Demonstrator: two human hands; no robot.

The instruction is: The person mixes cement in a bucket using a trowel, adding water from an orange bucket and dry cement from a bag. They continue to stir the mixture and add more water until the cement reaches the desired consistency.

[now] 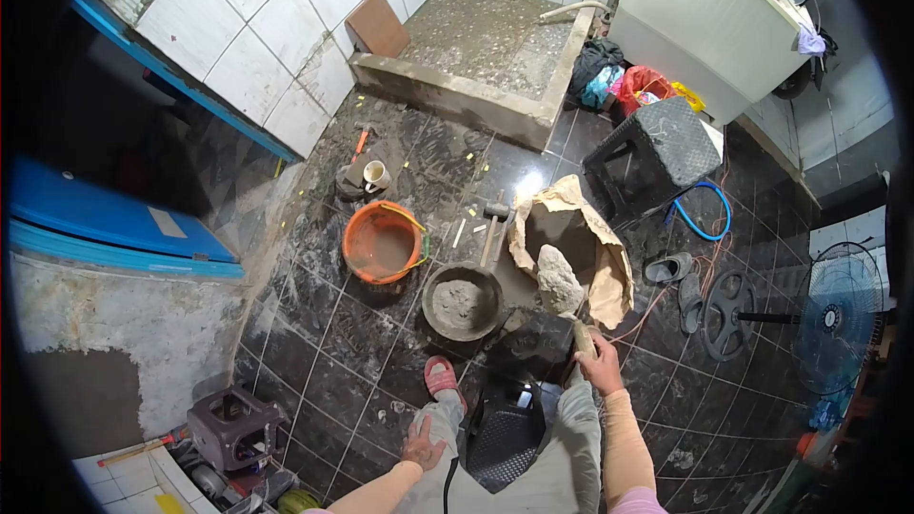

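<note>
My right hand [600, 365] is closed around the wooden handle of a trowel [584, 339]. A heap of grey cement-like powder [559, 279] covers its blade, just at the near side of a torn, open paper sack [609, 281]. More grey material shows inside the sack. My left hand [423, 444] lies on my left knee with its fingers spread, holding nothing. In front of me sits a round dark pan [493, 326] with grey powder in it. An orange bucket [349, 252] with a grey mix stands farther left.
A hammer [494, 212] lies behind the pan. A mug [376, 174] stands beyond the bucket. At right are a black stool [666, 148], a blue hose [726, 219], slippers [668, 268] and a fan [831, 316]. A low concrete curb [457, 107] crosses the back.
</note>
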